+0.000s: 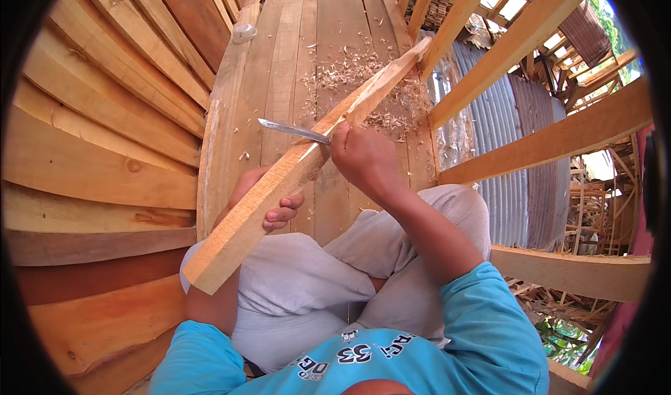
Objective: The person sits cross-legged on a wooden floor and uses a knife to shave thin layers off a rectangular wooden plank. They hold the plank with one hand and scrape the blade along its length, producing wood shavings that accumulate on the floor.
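The right hand (pixel 365 159) is closed in a fist around the handle of a knife (pixel 293 131), whose bare metal blade sticks out to that hand's left and lies flat across the upper face of a long wooden stick (pixel 293 175). The blade's tip hangs past the stick's far edge, over the plank floor (pixel 279 81). The left hand (pixel 269 203) wraps around the same stick from underneath, lower down and nearer the body; its fingers (pixel 283 213) curl up over the stick's right edge, pressed together. The stick runs slantwise, its blunt cut end below and left of the left hand, above the knee, and its thinner, whittled end well beyond the right hand, up and to the right, resting by a slanted timber rail (pixel 517 42).

Pale wood shavings (pixel 349 70) lie scattered on the planks just beyond the right hand, thickest around the stick's far end. The person sits cross-legged in light grey trousers (pixel 300 283) with both hands above the lap, and wears a turquoise shirt (pixel 489 332). Stacked boards (pixel 105 115) rise to the left of the left hand. To the right of the right hand, past the rails, stands corrugated metal sheeting (pixel 517 157).
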Demonstrator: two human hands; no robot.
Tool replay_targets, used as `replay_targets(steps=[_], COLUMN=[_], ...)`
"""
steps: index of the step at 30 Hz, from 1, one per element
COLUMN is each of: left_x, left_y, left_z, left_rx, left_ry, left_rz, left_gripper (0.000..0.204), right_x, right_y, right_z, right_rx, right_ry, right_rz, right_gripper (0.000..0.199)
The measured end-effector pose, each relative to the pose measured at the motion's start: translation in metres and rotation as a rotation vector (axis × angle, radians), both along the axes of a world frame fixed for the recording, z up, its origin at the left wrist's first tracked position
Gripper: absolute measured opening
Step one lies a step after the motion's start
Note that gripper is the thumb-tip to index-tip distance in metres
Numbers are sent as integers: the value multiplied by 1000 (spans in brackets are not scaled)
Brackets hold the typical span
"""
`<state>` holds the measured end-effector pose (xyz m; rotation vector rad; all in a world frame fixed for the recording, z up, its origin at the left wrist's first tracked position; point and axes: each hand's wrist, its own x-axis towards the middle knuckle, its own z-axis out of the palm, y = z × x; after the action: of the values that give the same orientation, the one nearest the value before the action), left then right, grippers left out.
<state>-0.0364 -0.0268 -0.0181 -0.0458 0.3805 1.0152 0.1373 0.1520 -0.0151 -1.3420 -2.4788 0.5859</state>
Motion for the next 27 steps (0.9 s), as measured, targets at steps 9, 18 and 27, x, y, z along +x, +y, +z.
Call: replay_targets(steps=[9,18,27], left_x=[-3,9,3], left_y=[-1,-3,0], left_z=[7,24,26], left_rx=[-22,-61,-49], left_ry=[-162,385,463], left_rz=[52,51,38], left_gripper=[59,56,56], right_x=[-2,9,33], right_y=[33,73,115], right_z=[-28,-16,-25], right_rx=[269,-163,-322], right_ry=[77,-28,236], right_rz=[-81,-21,49], right_gripper=[56,61,48])
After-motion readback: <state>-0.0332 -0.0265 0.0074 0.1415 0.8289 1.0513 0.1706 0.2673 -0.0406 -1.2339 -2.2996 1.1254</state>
